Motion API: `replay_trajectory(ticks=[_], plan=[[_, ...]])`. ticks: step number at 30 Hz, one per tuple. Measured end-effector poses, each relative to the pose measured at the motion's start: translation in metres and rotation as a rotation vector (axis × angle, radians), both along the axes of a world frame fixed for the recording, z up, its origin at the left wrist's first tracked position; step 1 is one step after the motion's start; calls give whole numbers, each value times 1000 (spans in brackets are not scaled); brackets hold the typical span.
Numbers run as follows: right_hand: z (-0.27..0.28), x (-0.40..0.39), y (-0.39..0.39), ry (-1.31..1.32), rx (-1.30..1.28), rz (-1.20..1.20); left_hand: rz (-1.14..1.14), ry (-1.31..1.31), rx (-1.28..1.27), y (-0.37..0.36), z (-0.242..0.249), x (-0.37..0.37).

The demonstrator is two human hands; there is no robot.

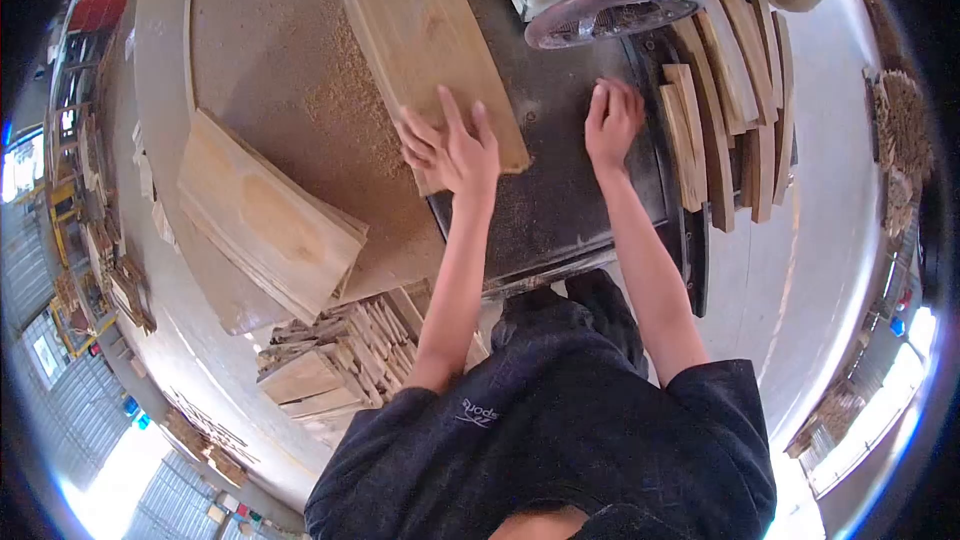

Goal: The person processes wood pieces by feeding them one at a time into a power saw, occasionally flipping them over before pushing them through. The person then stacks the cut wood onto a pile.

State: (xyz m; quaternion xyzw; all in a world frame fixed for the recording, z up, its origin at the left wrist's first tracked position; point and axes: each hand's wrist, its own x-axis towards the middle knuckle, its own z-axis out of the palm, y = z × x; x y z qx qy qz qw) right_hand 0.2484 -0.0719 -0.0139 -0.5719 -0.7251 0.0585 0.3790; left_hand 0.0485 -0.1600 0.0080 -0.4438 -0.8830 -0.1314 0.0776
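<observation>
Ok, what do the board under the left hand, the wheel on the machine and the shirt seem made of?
Board: wood, seemingly bare, pale brown with visible grain. Wheel: probably metal, its reddish-brown rim perhaps painted or rusty. Shirt: soft dark fabric, matte and creased; fibre unclear.

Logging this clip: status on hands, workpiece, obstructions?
Left hand spread on wide board. Right hand off it, partly blurred. Board's near end toward the body. Sawdust alongside; no clear obstruction seen.

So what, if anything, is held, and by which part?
Nothing looks gripped: left hand lies on the near end of the wooden plank; right hand appears empty.
</observation>
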Motion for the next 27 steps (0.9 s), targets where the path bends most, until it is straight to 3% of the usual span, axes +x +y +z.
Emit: replay_trajectory(ticks=[4,6,8,9,10,11,12,14,15,17,19,21,23,25,26,27], plan=[[-5,-26,-57,-103,-120,-46,113,77,-29,60,-13,-41],[4,-62,-94,-279,-336,-116,283,-238,12,101,5,-59],[19,-116,-141,-272,-606,-35,260,-259,11,122,11,-77],[14,-133,-171,-269,-538,213,236,-290,16,131,13,-83],[18,-153,-197,-82,-563,439,239,-286,23,135,8,-87],[43,-170,-204,-39,-1002,725,200,-243,83,133,-4,-92],[28,-173,-241,491,-953,911,160,-200,144,130,-13,-92],[18,-186,-281,464,-1146,1195,135,-143,171,113,-15,-79],[33,-169,-275,455,-1138,1215,100,-88,172,99,-14,-72],[81,-116,-262,514,-1242,1146,131,-94,166,70,-11,-44],[39,-81,-279,623,-1127,1023,150,-95,180,34,-10,-6],[4,-12,-270,805,-1698,969,200,-167,168,-6,-10,42],[22,57,-259,884,-1802,686,198,-151,198,-51,-7,94],[45,116,-262,1137,-1829,328,196,-151,194,-89,-6,142],[44,137,-266,1137,-1820,340,195,-147,206,-108,-6,165],[37,156,-272,1168,-1803,173,188,-149,193,-125,-5,188]])
